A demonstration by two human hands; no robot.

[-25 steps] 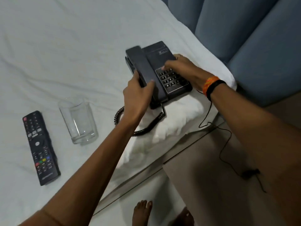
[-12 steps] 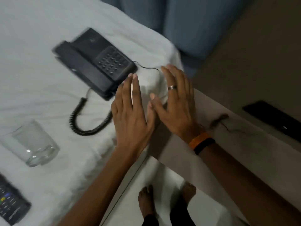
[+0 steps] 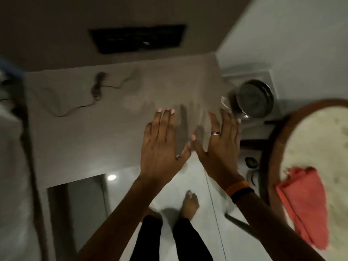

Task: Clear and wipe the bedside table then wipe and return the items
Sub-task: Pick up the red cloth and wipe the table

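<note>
The brown bedside table (image 3: 79, 132) fills the middle of the head view. A thin black cord (image 3: 98, 87) with a small plug lies on its far left part. My left hand (image 3: 162, 146) hovers flat and open above the table's near right part, holding nothing. My right hand (image 3: 220, 142), with a ring and an orange and a black wristband, is spread open beside it, thumbs almost touching. A red cloth (image 3: 303, 206) lies on a round cream seat (image 3: 316, 140) at the right. The phone, glass and remote are out of view.
A dark panel (image 3: 137, 38) sits in the wall behind the table. A round metal bin (image 3: 254, 98) stands on the floor past the table's right corner. The white bed's edge (image 3: 9, 166) is at the left. My bare feet stand on pale tiles (image 3: 188, 189) below.
My view has swung right from the bed to the bedside table. Both hands let go of the phone and moved, open, over the table. The phone, glass and remote left the view.
</note>
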